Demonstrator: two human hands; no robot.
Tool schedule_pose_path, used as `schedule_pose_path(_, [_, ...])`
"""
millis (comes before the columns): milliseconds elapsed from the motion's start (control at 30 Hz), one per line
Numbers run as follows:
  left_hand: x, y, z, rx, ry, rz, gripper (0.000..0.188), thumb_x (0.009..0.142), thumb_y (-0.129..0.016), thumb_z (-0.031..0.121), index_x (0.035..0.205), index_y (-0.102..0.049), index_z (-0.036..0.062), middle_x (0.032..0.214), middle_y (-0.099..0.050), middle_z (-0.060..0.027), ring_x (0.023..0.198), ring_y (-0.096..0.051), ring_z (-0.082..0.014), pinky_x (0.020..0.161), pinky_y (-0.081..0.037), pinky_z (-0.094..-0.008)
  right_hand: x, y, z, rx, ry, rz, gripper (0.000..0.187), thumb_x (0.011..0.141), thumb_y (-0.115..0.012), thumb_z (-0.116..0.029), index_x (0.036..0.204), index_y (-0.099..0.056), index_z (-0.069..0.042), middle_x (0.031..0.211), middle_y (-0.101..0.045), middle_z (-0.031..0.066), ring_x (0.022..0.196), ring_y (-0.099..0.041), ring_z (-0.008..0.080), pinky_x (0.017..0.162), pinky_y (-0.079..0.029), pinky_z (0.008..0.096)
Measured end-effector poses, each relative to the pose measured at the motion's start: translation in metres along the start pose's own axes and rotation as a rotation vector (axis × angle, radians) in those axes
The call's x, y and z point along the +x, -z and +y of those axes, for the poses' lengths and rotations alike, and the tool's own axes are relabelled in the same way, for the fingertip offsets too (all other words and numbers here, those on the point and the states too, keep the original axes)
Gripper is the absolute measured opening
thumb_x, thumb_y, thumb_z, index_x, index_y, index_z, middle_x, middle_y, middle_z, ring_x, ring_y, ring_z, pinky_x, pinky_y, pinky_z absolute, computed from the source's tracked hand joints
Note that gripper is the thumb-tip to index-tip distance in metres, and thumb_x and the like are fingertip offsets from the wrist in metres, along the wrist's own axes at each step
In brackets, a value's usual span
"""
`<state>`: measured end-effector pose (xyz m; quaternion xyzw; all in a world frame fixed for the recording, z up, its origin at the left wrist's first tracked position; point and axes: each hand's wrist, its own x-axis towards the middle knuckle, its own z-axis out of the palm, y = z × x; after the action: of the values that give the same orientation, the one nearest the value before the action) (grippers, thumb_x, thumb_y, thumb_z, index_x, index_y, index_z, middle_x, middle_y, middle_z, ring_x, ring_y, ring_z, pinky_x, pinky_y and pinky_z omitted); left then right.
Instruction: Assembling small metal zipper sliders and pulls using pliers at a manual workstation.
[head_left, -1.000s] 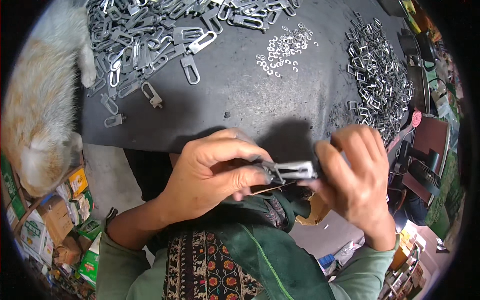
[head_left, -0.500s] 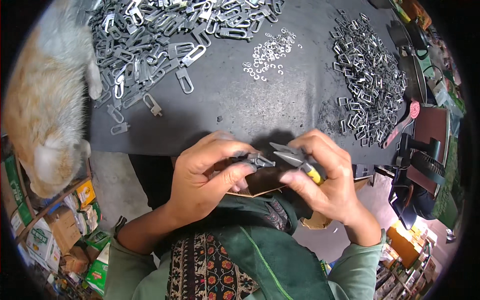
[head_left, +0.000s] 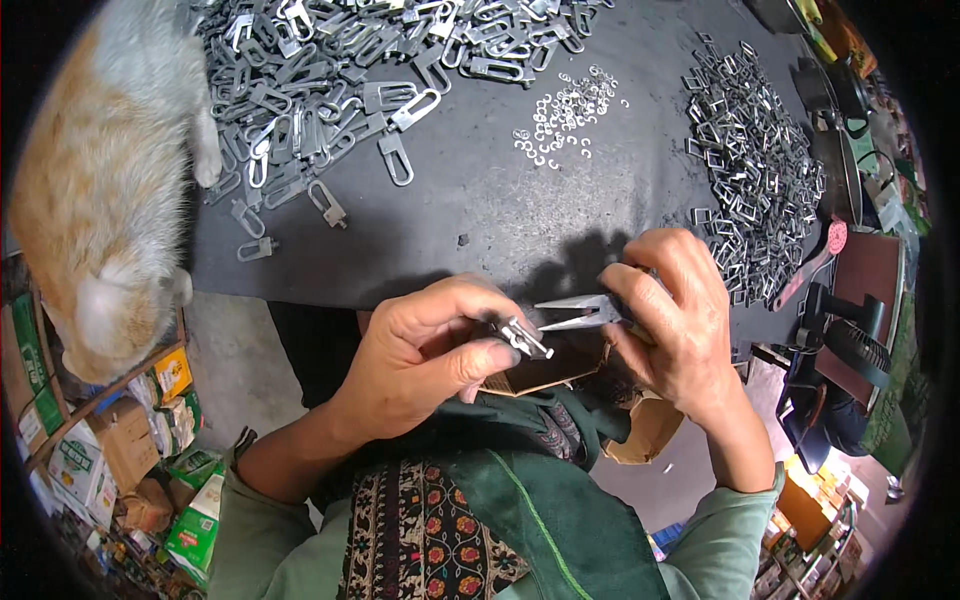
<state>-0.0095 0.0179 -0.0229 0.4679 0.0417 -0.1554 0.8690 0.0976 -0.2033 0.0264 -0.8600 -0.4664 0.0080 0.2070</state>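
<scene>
My left hand pinches a small metal fitting between thumb and fingers. Its shiny slotted end sticks out to the right; the rest is covered by my fingers. In my right hand is a pair of needle-nose pliers, handles mostly hidden in the grip. The pliers' jaws are spread and point left, the lower tip close to the fitting. Whether they touch cannot be made out. Beneath both hands sits an open cardboard box at my lap.
On the dark table lie a heap of grey looped metal pieces, a scatter of small C-shaped rings and a pile of small rectangular frames. An orange-and-white cat lies along the left edge. A pink-headed brush-like tool and a small fan are at right.
The pliers have turned and their jaws have spread, now pointing left at the fitting. My right hand has shifted slightly right and up. The fitting is tilted more downward in my left hand.
</scene>
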Motion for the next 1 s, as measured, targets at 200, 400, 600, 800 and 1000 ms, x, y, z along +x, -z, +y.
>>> schedule_pose_path(200, [0.002, -0.003, 0.001, 0.048, 0.061, 0.036, 0.021, 0.09, -0.064, 0.004, 0.111, -0.062, 0.0001, 0.097, -0.061, -0.0009, 0.065, -0.051, -0.0015, 0.055, -0.04, -0.0175, 0.012, 0.002, -0.004, 0.042, 0.069, -0.026, 0.031, 0.065, -0.076, -0.016, 0.091, -0.061, -0.008, 0.089, -0.053, 0.0083, 0.083, -0.056, 0.0267, 0.072, -0.045, 0.0391])
schedule_pose_path(400, [0.003, -0.004, 0.002, 0.113, 0.037, 0.069, 0.019, 0.089, -0.066, 0.004, 0.108, -0.064, -0.0001, 0.093, -0.061, -0.0001, 0.063, -0.051, -0.0014, 0.054, -0.039, -0.0174, 0.015, 0.003, -0.002, -0.035, 0.101, -0.072, 0.027, 0.066, -0.074, -0.016, 0.087, -0.059, -0.009, 0.086, -0.051, 0.0064, 0.08, -0.055, 0.024, 0.068, -0.044, 0.0367])
schedule_pose_path(600, [0.005, 0.003, 0.004, 0.041, 0.124, 0.005, 0.021, 0.088, -0.067, 0.004, 0.109, -0.064, -0.0001, 0.086, -0.061, -0.0003, 0.059, -0.052, -0.0022, 0.052, -0.04, -0.0175, 0.014, 0.007, 0.003, -0.089, 0.166, -0.106, 0.026, 0.066, -0.072, -0.016, 0.086, -0.058, -0.01, 0.083, -0.05, 0.0058, 0.078, -0.054, 0.0223, 0.065, -0.043, 0.0352])
schedule_pose_path(800, [0.004, 0.003, 0.005, 0.002, 0.154, 0.071, 0.018, 0.091, -0.06, 0.004, 0.107, -0.06, -0.0044, 0.093, -0.059, -0.0075, 0.063, -0.058, -0.0078, 0.051, -0.044, -0.0181, 0.016, 0.01, 0.008, -0.143, 0.106, -0.109, 0.03, 0.063, -0.073, -0.013, 0.088, -0.059, -0.009, 0.085, -0.052, 0.0075, 0.079, -0.055, 0.0245, 0.068, -0.043, 0.0367])
schedule_pose_path(1000, [0.005, -0.004, 0.004, 0.186, -0.026, 0.16, 0.017, 0.09, -0.059, -0.002, 0.107, -0.061, -0.0036, 0.094, -0.059, -0.0079, 0.064, -0.06, -0.0091, 0.054, -0.047, -0.0199, 0.002, 0.007, 0.004, 0.225, -0.186, -0.054, 0.027, 0.07, -0.076, -0.008, 0.092, -0.063, 0.001, 0.083, -0.059, 0.0127, 0.075, -0.059, 0.0306, 0.066, -0.049, 0.0386])
